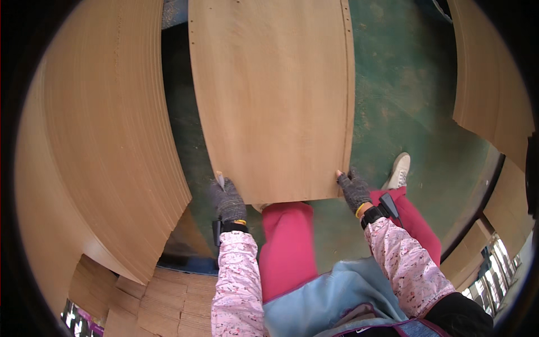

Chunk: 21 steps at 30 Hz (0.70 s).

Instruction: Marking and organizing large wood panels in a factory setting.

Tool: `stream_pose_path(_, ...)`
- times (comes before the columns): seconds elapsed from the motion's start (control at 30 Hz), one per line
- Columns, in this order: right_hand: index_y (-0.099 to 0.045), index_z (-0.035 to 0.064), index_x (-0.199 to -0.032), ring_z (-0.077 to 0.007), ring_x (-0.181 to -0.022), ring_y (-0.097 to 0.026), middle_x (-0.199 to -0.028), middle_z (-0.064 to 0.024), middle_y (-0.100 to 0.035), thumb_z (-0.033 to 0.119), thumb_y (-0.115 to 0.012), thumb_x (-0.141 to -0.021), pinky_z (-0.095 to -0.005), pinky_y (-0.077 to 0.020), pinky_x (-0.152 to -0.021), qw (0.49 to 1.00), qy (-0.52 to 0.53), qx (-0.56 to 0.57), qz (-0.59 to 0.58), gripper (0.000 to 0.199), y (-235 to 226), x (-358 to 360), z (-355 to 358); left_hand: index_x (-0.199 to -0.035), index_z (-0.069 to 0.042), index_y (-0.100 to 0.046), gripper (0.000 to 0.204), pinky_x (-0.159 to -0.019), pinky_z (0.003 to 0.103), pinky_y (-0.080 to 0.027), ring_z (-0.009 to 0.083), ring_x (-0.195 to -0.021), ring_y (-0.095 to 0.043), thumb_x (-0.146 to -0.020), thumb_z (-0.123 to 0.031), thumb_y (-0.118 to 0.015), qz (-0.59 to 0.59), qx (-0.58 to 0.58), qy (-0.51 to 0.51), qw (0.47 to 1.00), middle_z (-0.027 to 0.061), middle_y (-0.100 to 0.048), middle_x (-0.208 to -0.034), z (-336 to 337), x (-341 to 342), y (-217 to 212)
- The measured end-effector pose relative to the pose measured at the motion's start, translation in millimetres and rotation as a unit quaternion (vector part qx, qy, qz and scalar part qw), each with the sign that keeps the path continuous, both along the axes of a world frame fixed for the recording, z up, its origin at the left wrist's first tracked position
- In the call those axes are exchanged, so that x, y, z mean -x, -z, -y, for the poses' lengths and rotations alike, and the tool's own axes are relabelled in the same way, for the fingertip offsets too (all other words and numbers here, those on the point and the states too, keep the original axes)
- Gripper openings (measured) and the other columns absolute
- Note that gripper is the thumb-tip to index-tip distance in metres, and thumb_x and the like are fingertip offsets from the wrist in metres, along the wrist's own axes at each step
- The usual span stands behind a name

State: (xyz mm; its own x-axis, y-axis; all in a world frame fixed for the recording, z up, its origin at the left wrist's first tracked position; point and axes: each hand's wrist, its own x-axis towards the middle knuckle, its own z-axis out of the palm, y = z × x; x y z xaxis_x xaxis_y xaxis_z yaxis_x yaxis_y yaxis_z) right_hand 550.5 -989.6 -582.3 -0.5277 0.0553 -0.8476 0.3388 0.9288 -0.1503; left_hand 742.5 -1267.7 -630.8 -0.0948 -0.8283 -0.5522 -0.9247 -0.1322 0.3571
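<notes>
A long, light-brown wooden panel (pixel 275 106) stretches away from me, with small dark holes along its far side edges. At its near left corner, my left hand (pixel 227 201) in a grey knit glove is closed on the edge. A small pale piece shows by that thumb; what it is cannot be made out. My right hand (pixel 353 191), gloved the same way, grips the near right corner with its bare thumb tip at the edge. The other fingers of both hands are partly hidden. Both wrists carry black straps with a small device.
A tall stack of thin wooden sheets (pixel 106 112) rises close on the left. More sheets (pixel 494 84) stand at the far right. Smaller boards (pixel 163 300) lie at the lower left. My legs and a pale shoe (pixel 400 170) are on the green floor (pixel 410 95).
</notes>
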Motion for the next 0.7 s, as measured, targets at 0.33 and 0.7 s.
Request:
stream_pose_path(0.33,-0.057,-0.0034,-0.12,-0.0276,-0.093,-0.066,-0.1,-0.0192,-0.067,0.042,-0.07,-0.086,-0.0379,-0.0509,-0.083,0.991,0.078,0.1,-0.037,0.058,-69.9,51.5,-55.2,-0.111,0.005,-0.054,0.036,-0.082,0.041,-0.049,0.0315,-0.09,-0.06,-0.094,-0.026,-0.06,-0.082,-0.063,-0.068,0.992,0.0201,-0.061,-0.099,-71.5,35.6,-13.3)
stream_pose_path(0.7,-0.057,-0.0034,-0.118,-0.0207,-0.091,-0.064,-0.097,-0.0145,-0.066,0.021,-0.071,-0.087,-0.0361,-0.052,-0.079,0.979,0.021,0.188,-0.075,0.042,-220.6,8.4,-22.3,-0.13,0.007,-0.047,0.051,-0.092,0.036,-0.047,0.0306,-0.107,-0.061,-0.098,-0.031,-0.058,-0.197,-0.187,-0.094,0.958,0.0205,-0.062,-0.113,-131.7,90.3,-101.4)
